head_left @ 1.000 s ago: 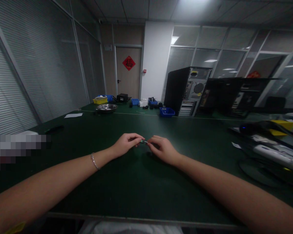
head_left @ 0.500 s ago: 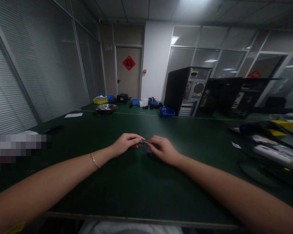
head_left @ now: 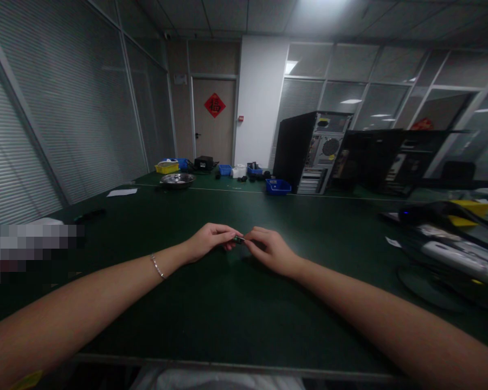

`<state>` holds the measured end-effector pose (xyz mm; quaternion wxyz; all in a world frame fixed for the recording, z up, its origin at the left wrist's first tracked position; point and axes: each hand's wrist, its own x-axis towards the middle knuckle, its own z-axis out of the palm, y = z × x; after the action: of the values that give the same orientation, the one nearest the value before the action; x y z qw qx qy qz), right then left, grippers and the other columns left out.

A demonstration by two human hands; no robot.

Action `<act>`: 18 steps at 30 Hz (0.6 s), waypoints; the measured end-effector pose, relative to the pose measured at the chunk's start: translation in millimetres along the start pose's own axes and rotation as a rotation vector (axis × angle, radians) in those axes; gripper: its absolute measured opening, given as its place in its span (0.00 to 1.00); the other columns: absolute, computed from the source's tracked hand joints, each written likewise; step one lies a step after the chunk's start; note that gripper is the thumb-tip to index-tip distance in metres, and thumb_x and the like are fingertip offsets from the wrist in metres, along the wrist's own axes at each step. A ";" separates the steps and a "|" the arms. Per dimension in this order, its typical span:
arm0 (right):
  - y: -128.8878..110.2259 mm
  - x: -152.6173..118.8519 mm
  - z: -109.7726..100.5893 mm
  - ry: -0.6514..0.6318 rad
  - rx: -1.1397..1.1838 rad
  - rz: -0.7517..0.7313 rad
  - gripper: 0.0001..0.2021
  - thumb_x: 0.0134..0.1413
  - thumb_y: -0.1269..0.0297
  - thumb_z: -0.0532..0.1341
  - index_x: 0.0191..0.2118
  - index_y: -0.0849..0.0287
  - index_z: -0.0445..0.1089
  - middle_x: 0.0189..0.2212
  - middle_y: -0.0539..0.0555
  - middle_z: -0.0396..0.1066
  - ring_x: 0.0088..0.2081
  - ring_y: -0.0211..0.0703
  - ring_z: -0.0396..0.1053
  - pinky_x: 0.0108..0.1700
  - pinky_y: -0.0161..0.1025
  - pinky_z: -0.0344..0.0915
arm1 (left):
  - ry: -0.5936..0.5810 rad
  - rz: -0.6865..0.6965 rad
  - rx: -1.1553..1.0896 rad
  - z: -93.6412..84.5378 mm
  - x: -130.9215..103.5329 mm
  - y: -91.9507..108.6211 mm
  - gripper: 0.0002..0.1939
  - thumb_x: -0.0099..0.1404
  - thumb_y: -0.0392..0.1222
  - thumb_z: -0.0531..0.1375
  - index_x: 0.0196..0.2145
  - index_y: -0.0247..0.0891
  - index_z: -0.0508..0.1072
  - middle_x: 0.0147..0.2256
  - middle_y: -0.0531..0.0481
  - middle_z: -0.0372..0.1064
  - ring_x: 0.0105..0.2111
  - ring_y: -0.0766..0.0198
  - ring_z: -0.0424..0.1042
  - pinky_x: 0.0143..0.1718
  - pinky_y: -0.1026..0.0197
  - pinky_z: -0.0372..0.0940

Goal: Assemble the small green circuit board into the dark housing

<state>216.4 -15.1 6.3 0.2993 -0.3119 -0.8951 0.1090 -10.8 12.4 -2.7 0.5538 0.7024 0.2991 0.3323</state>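
Over the middle of the dark green table (head_left: pixel 228 303), my left hand (head_left: pixel 211 241) pinches a small green circuit board (head_left: pixel 238 239) between thumb and fingers. The board has a light, metallic-looking end on its right side. My right hand (head_left: pixel 270 249) is closed, its thumb and forefinger at that right end. Whatever lies inside the right fingertips is too small to make out. A bracelet (head_left: pixel 157 267) circles my left wrist.
At the back stand a steel bowl (head_left: pixel 178 180), a yellow tray (head_left: pixel 166 168), a blue bin (head_left: pixel 278 187) and a computer tower (head_left: pixel 313 154). White paper (head_left: pixel 122 192) lies back left. Cables and a silver device (head_left: pixel 457 259) lie at right.
My right hand has shifted very slightly left, its fingertips closer to my left hand. The small circuit board stays between both hands, tilted a little differently.
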 end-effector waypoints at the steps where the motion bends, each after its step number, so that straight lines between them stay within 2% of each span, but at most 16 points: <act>1: 0.0 0.3 0.1 0.000 -0.003 0.002 0.08 0.62 0.66 0.54 0.39 0.59 0.71 0.33 0.53 0.68 0.33 0.39 0.66 0.36 0.35 0.62 | 0.008 0.003 0.009 0.2 0.1 0.1 0.18 0.63 0.47 0.60 0.45 0.33 0.76 0.36 0.44 0.73 0.33 0.63 0.68 0.37 0.60 0.64; 10: -0.6 1.8 -0.5 0.015 -0.048 0.085 0.08 0.62 0.66 0.54 0.39 0.58 0.71 0.33 0.53 0.68 0.33 0.39 0.65 0.36 0.35 0.61 | 0.127 0.040 0.017 0.3 2.7 -3.3 0.17 0.64 0.48 0.58 0.45 0.33 0.75 0.34 0.46 0.71 0.32 0.64 0.68 0.36 0.60 0.65; 18: -0.5 1.3 -1.8 -0.005 -0.049 0.093 0.09 0.62 0.65 0.54 0.40 0.58 0.71 0.34 0.54 0.69 0.34 0.40 0.66 0.36 0.35 0.62 | 0.064 0.092 0.227 0.7 -1.3 4.3 0.17 0.64 0.47 0.57 0.46 0.35 0.75 0.38 0.46 0.70 0.34 0.63 0.68 0.38 0.60 0.65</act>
<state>216.3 -14.7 8.6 0.2837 -0.3602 -0.8828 0.1018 -10.8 10.0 1.2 0.4450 0.7625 0.3198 0.3439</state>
